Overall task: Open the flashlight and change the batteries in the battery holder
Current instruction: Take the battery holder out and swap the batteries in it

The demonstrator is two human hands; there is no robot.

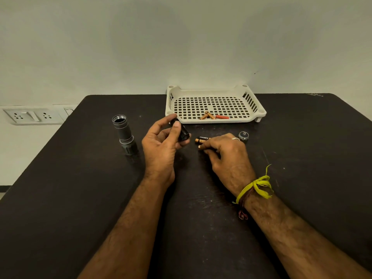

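The grey flashlight body (124, 134) stands on its head end on the dark table (60, 188), its open threaded end up. My left hand (161, 146) holds the black battery holder (183, 132) between thumb and fingers, above the table. My right hand (227, 156) rests on the table and pinches a copper-topped battery (200, 147). Two more black and copper batteries (202, 139) lie just beyond its fingertips. The flashlight's tail cap (243, 136) sits behind my right hand.
A white perforated tray (251, 112) stands at the table's back edge, with three small copper and red batteries (213, 116) near its front rim. Wall sockets (32, 116) are on the left wall.
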